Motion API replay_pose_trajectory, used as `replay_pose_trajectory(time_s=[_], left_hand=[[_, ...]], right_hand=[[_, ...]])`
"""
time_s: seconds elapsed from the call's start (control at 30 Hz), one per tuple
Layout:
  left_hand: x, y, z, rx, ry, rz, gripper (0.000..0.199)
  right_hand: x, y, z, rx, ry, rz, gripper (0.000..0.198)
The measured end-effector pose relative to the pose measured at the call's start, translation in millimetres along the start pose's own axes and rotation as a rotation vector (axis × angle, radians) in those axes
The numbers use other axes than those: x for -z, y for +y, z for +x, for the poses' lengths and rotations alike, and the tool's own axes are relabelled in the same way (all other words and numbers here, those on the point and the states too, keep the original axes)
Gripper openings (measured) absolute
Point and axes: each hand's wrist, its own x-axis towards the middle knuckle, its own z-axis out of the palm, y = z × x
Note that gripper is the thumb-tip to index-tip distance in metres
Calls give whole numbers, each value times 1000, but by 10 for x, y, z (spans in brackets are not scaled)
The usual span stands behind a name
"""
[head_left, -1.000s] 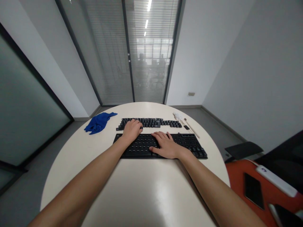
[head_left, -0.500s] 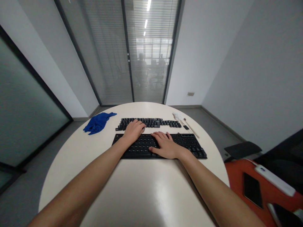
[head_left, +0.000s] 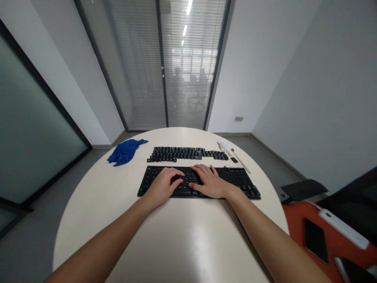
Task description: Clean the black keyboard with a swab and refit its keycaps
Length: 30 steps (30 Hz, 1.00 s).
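Note:
A black keyboard [head_left: 188,190] lies across the table, much of it showing small round sockets without caps; caps sit at its lower right. Above its left-middle part is my left hand [head_left: 163,184], thumb and index finger bent toward each other in a pinch. Whatever lies between those tips is too small and dark to make out. My right hand [head_left: 210,184] rests on the keyboard's middle with its fingers spread, holding nothing. Just beyond, loose black keycaps [head_left: 176,153] stand in rows on the tabletop.
On the round cream table [head_left: 176,236] a crumpled blue cloth [head_left: 125,152] lies at far left. To the right are a white wad [head_left: 223,145], a thin stick [head_left: 241,161] and a small black piece [head_left: 234,160]. An orange seat [head_left: 300,224] holds a phone [head_left: 315,239] and a white power strip [head_left: 343,228].
My left hand has come back toward me from the keycap rows to the keyboard. My right hand stays on the keyboard. The view has shifted slightly.

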Motion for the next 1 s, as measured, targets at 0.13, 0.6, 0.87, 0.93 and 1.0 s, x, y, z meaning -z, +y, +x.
replay_pose_trajectory(time_s=[0.13, 0.6, 0.87, 0.93, 1.0], left_hand=[[8, 40, -41, 28, -38, -22, 16], [-17, 17, -35, 25, -85, 36, 16], [-18, 2, -33, -3, -85, 36, 15], [-14, 6, -34, -2, -87, 36, 15], [-11, 10, -34, -3, -91, 35, 15]], right_hand=[[2, -16, 4, -2, -6, -5, 79], [9, -5, -12, -5, -16, 3, 78], [2, 5, -13, -8, -15, 3, 79], [2, 6, -16, -9, -13, 5, 79], [4, 6, -19, -9, -13, 8, 79]])
